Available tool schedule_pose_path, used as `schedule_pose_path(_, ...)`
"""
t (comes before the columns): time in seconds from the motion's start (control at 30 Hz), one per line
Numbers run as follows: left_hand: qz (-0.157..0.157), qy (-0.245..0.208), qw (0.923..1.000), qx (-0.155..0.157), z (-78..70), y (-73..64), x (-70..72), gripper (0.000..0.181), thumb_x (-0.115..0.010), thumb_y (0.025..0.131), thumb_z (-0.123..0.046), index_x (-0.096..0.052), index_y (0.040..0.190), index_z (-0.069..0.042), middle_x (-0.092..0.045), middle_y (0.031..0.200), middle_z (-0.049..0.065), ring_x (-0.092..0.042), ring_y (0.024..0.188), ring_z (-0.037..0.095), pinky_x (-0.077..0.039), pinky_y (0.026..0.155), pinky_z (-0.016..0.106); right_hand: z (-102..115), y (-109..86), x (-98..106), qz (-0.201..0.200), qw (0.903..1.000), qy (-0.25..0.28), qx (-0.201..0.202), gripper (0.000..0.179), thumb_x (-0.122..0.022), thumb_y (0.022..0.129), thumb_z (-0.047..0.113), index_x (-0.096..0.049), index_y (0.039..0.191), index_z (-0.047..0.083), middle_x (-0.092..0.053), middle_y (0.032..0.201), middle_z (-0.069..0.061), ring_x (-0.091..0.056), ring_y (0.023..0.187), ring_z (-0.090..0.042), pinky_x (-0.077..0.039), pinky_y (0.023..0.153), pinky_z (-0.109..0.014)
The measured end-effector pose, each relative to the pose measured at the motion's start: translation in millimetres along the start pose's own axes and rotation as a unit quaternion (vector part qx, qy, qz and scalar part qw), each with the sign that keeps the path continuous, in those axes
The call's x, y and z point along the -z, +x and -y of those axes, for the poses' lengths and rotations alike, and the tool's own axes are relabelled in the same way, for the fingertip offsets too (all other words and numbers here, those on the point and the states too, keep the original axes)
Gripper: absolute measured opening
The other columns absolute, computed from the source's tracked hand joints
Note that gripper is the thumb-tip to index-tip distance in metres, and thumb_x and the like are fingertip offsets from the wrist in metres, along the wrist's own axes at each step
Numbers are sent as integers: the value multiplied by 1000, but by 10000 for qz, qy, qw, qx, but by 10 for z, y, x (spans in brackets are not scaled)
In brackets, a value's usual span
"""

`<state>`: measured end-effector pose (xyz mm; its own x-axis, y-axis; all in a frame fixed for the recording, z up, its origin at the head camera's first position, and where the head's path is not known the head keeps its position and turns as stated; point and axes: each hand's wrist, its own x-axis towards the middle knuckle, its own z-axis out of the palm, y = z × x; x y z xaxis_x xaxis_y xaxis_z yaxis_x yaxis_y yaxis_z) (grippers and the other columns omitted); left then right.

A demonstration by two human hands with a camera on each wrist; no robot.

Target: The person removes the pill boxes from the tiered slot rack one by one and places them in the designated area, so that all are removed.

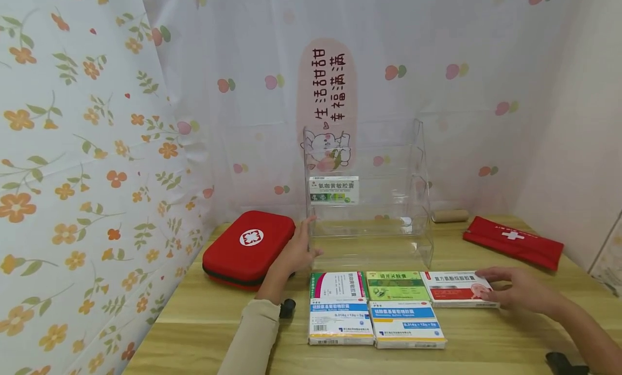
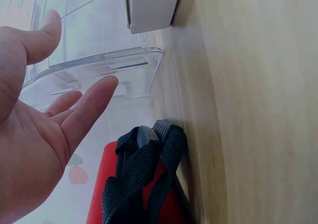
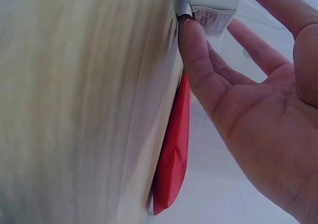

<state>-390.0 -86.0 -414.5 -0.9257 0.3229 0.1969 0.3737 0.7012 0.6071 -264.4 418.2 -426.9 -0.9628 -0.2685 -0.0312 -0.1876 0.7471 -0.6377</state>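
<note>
My left hand is at the left side of a clear tiered display rack, its fingers loosely extended along the side panel. In the left wrist view, thumb and fingers are spread about the rack's edge. My right hand holds the right end of a white and red medicine box, thumb on the near side and fingers at the far edge. Beside it lie a green medicine box, a white and pink box, and two blue and white boxes. One white and green box stands on a rack tier.
A red hard case lies left of the rack, its black strap showing in the left wrist view. At the right lie a red pouch with a white cross and a brown cardboard tube. Patterned curtains surround the wooden table.
</note>
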Motion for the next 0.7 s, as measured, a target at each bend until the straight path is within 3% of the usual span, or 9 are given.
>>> schedule_pose_path(0.23,36,-110,9999,-74,-14,-22,44,92,-74,90,-18,-9,154,-30,-33,150,19,-55,119,36,-51,96,52,39,42,-17,125,9994,-282,177,55,-71,91,21,-52,133,-9,-62,119,-30,-60,104,-47,-54,68,-26)
schedule_pose_path(0.4,-5,-126,9999,-55,-2,-14,27,91,-73,90,-17,-10,154,-28,-33,150,20,-52,123,35,-49,99,51,9,66,-15,268,9990,-196,295,55,-70,92,20,-50,134,-10,-61,121,-31,-59,106,-46,-54,68,-26)
schedule_pose_path(0.6,31,-114,9999,-111,19,-1,-7,91,-72,92,-18,-7,154,-29,-31,151,20,-57,114,34,-51,96,50,-12,51,57,296,9992,-14,256,57,-67,94,18,-44,135,-14,-58,122,-35,-62,98,-26,-55,65,-30)
schedule_pose_path(0.7,15,-90,9998,-152,15,7,4,90,-72,92,-18,-8,154,-29,-32,151,20,-56,118,35,-49,99,51,66,53,89,-19,9997,-147,195,59,-67,94,18,-43,135,-15,-57,122,-37,-65,95,-25,-57,66,-34)
